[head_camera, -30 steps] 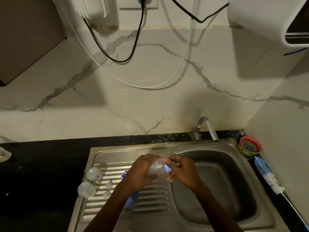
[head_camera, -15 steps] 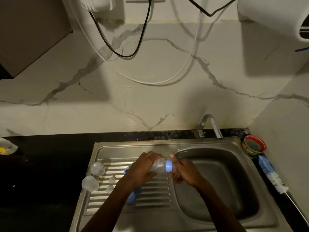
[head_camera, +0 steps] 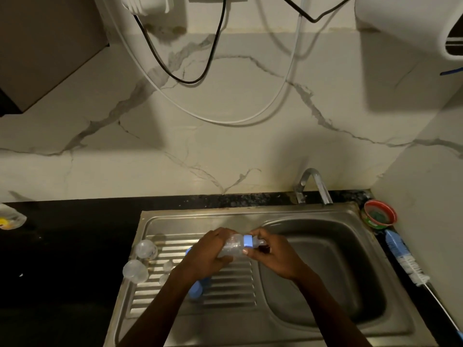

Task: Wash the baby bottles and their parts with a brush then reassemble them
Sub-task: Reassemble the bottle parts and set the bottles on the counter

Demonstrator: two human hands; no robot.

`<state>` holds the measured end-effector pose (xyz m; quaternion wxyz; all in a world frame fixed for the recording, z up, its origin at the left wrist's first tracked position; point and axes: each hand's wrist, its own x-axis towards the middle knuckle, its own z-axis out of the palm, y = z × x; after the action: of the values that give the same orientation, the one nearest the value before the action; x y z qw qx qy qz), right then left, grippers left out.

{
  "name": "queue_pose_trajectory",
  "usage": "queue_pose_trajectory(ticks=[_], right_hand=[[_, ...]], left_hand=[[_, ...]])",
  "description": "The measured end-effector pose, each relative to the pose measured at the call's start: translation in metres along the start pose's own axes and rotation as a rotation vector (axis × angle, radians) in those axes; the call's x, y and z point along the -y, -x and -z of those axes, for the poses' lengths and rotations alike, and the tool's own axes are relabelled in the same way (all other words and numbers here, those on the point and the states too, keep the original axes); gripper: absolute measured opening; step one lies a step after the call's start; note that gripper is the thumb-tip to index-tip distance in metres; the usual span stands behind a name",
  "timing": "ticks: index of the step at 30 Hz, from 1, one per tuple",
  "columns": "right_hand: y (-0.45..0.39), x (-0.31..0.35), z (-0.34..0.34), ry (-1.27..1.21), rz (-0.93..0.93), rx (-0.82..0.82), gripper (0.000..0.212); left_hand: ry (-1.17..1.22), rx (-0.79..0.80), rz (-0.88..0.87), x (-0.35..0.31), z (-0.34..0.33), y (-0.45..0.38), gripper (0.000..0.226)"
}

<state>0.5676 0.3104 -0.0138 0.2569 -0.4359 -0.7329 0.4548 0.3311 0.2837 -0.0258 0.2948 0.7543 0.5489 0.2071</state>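
Observation:
A clear baby bottle (head_camera: 233, 247) lies sideways above the steel drainboard (head_camera: 225, 291), between both hands. My left hand (head_camera: 205, 254) grips its body. My right hand (head_camera: 270, 254) pinches the blue collar ring (head_camera: 248, 241) and the teat at the bottle's mouth. Two clear dome caps (head_camera: 146, 249) (head_camera: 135, 271) and small clear teats (head_camera: 167, 266) sit on the drainboard at the left. A blue part (head_camera: 195, 290) lies under my left forearm, mostly hidden.
The sink basin (head_camera: 325, 271) lies right of the hands, with the tap (head_camera: 315, 184) behind it. A blue-handled bottle brush (head_camera: 403, 256) and a red-rimmed bowl (head_camera: 379, 214) sit on the right ledge. Black counter (head_camera: 62, 246) spreads left, with a clear item (head_camera: 11, 217) at its edge.
The blue collar ring has come onto the bottle's mouth, and my right hand has turned round it. Both hands stay over the drainboard's right edge.

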Motion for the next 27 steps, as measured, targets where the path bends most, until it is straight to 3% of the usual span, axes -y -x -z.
queue_pose_trajectory(ticks=[5,9,12,16,20,22,27], right_hand=[[-0.001,0.005,-0.016,0.057,0.006,-0.059,0.011],[-0.004,0.012,-0.032,-0.011,-0.075,-0.058,0.027],[-0.012,0.015,-0.051,-0.044,-0.134,-0.065,0.038],[-0.022,0.010,-0.090,-0.014,-0.157,-0.178,0.031],[-0.013,-0.001,-0.149,0.413,0.194,0.127,0.027],[-0.007,-0.012,-0.177,0.596,0.340,0.173,0.030],[-0.005,-0.024,-0.218,0.830,0.275,0.412,0.029]], left_hand=[[0.001,-0.014,-0.069,0.003,0.004,0.008,0.056],[-0.080,-0.074,-0.072,0.011,0.009,0.021,0.052],[-0.144,-0.079,0.006,0.027,0.023,0.036,0.057],[-0.113,-0.114,0.152,0.061,0.053,0.068,0.063],[-0.052,-0.262,0.235,0.077,0.070,0.101,0.063],[-0.043,-0.315,0.272,0.079,0.071,0.113,0.060],[-0.032,-0.363,0.275,0.090,0.070,0.141,0.057]])
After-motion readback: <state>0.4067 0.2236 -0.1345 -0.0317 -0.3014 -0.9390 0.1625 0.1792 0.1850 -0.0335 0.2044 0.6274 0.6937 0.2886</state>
